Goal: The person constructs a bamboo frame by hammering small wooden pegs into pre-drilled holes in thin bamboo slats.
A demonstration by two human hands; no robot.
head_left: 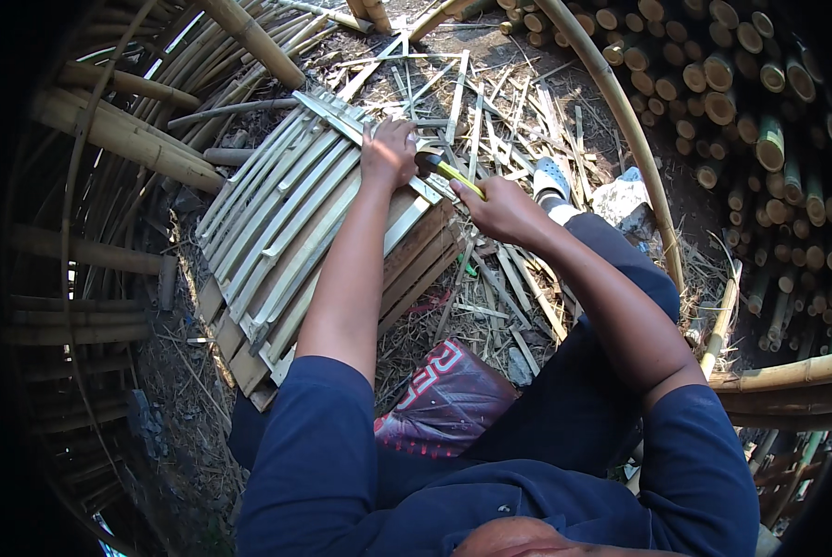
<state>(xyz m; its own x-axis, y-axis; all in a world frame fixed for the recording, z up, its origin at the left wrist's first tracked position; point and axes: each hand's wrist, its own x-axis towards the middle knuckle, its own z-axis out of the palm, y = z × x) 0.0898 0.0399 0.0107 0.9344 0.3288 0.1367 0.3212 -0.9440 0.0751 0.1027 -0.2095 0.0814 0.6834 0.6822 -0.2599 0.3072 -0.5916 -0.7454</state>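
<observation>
A row of split bamboo slats [290,200] lies side by side over a wooden frame [420,255] in front of me, with a crosswise bamboo strip [328,119] along its far end. My left hand [390,156] rests at that strip, its fingers curled together; what they pinch, if anything, is hidden. In my right hand [507,210] is a hammer [457,176] with a yellow-and-black handle, gripped in a closed fist. The hammer's dark head is right beside my left fingers, close to the crosswise strip.
Loose bamboo strips [518,139] and shavings litter the ground beyond the frame. Cut bamboo poles [713,74] are stacked at the far right. A curved pole [634,130] stands between them and my foot. Bamboo rails [119,139] line the left. A dark red printed cloth [448,399] lies near my legs.
</observation>
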